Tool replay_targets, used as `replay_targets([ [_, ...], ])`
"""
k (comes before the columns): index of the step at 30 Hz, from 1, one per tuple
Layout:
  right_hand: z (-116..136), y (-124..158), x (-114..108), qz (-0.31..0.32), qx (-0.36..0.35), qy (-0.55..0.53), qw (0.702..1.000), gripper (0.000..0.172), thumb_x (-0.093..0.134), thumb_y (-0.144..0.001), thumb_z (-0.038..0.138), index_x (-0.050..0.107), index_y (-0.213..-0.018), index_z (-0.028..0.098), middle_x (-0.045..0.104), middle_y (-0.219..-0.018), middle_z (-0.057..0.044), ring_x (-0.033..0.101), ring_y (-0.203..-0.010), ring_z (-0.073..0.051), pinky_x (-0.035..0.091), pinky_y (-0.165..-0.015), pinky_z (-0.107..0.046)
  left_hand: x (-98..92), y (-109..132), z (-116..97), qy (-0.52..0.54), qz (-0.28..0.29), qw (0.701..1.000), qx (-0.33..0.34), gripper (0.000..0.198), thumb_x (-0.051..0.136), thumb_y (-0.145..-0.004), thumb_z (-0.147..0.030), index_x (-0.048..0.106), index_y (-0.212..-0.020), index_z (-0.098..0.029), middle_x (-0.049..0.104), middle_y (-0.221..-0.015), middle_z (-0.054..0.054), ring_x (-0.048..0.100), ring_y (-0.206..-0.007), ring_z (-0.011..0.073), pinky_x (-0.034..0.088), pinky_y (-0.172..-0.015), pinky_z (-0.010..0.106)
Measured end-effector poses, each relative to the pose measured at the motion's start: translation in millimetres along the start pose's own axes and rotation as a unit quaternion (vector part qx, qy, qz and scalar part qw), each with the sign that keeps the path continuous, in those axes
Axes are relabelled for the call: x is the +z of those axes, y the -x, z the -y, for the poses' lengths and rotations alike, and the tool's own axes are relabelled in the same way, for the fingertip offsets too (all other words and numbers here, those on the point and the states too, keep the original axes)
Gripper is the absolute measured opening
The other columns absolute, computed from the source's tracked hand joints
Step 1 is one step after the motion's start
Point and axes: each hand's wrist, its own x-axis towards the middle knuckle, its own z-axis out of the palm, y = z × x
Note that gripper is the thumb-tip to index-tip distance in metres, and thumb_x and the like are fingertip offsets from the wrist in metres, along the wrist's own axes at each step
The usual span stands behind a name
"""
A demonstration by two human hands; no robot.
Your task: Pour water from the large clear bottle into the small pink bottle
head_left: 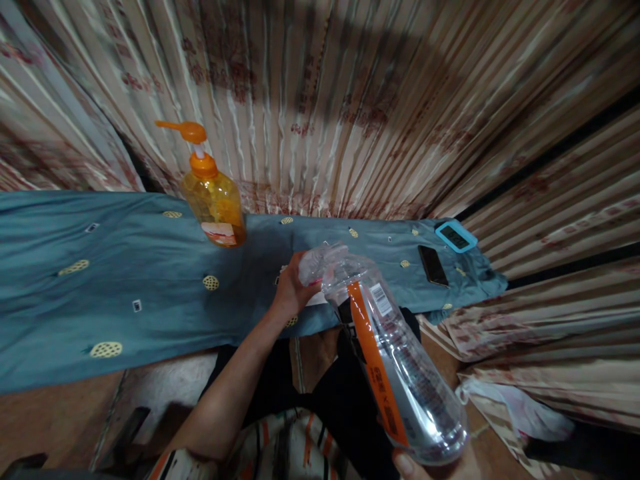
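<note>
A large clear plastic bottle with an orange and silver label and a barcode lies slantwise in front of me. Its base rests in my right hand, of which only the thumb and part of the palm show at the bottom edge. My left hand is closed round a smaller clear, crinkled plastic piece, whose exact kind I cannot make out. This piece meets the upper end of the bottle. Something white, partly hidden, shows just below the left hand.
An orange pump bottle with amber liquid stands at the back left of the blue cloth-covered table. On the right lie a black phone and a light-blue digital clock. Patterned curtains hang behind and to the right.
</note>
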Motion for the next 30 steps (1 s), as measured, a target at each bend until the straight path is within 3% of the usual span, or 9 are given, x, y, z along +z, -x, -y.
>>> replay_targets([
  [8, 0.2, -4.1, -2.6, 0.006, 0.000, 0.001, 1.000, 0.089, 0.080, -0.068, 0.065, 0.056, -0.138, 0.016, 0.076, -0.113, -0.014, 0.075, -0.104, -0.036, 0.065, -0.081, -0.042, 1.6, -0.3, 4.6, 0.008, -0.002, 1.000, 0.008, 0.051, 0.081, -0.066, -0.026, 0.061, -0.113, -0.016, 0.074, -0.097, 0.004, 0.070, -0.086, 0.0208, 0.057, -0.076, 0.032],
  [11, -1.8, -6.0, -7.6, 0.016, 0.019, -0.019, 1.000, 0.088, 0.088, -0.062, 0.055, 0.058, -0.135, 0.017, 0.075, -0.118, -0.015, 0.075, -0.105, -0.038, 0.065, -0.081, -0.044, 1.8, -0.3, 6.0, 0.008, -0.001, 1.000, 0.003, 0.052, 0.081, -0.066, -0.028, 0.061, -0.113, -0.017, 0.074, -0.098, 0.004, 0.071, -0.087, 0.0212, 0.057, -0.077, 0.032],
  [14, -11.9, -4.4, -11.7, 0.036, 0.037, -0.033, 0.998, 0.090, 0.092, -0.057, 0.042, 0.057, -0.136, 0.020, 0.073, -0.126, -0.017, 0.072, -0.112, -0.042, 0.064, -0.087, -0.050, 1.6, -0.5, 6.7, -0.001, -0.006, 1.000, 0.000, 0.053, 0.082, -0.065, -0.029, 0.061, -0.112, -0.018, 0.073, -0.096, 0.004, 0.070, -0.085, 0.0215, 0.057, -0.076, 0.032],
  [21, -33.6, 7.2, -6.2, 0.018, 0.032, -0.032, 0.999, 0.099, 0.087, -0.060, 0.049, 0.048, -0.146, 0.023, 0.063, -0.139, -0.019, 0.065, -0.125, -0.045, 0.062, -0.090, -0.053, 0.8, -0.6, 3.7, -0.003, -0.005, 1.000, 0.005, 0.051, 0.080, -0.065, -0.023, 0.061, -0.112, -0.017, 0.074, -0.097, 0.004, 0.070, -0.086, 0.0215, 0.056, -0.077, 0.032],
  [25, -27.3, -0.4, -14.8, 0.031, 0.023, -0.028, 0.999, 0.096, 0.089, -0.059, 0.043, 0.050, -0.145, 0.021, 0.067, -0.135, -0.018, 0.069, -0.120, -0.043, 0.064, -0.088, -0.050, 0.0, -0.8, 2.6, -0.007, -0.003, 1.000, 0.008, 0.050, 0.079, -0.065, -0.020, 0.062, -0.112, -0.017, 0.074, -0.097, 0.003, 0.070, -0.087, 0.0215, 0.056, -0.077, 0.032],
  [30, -13.9, -17.5, -30.9, 0.076, -0.021, 0.035, 0.996, 0.082, 0.094, -0.053, 0.030, 0.063, -0.128, 0.019, 0.076, -0.121, -0.014, 0.075, -0.107, -0.040, 0.067, -0.077, -0.042, -1.1, -0.5, 1.4, -0.007, 0.005, 1.000, 0.013, 0.050, 0.078, -0.066, -0.021, 0.061, -0.113, -0.017, 0.074, -0.098, 0.004, 0.070, -0.087, 0.0212, 0.056, -0.078, 0.032],
])
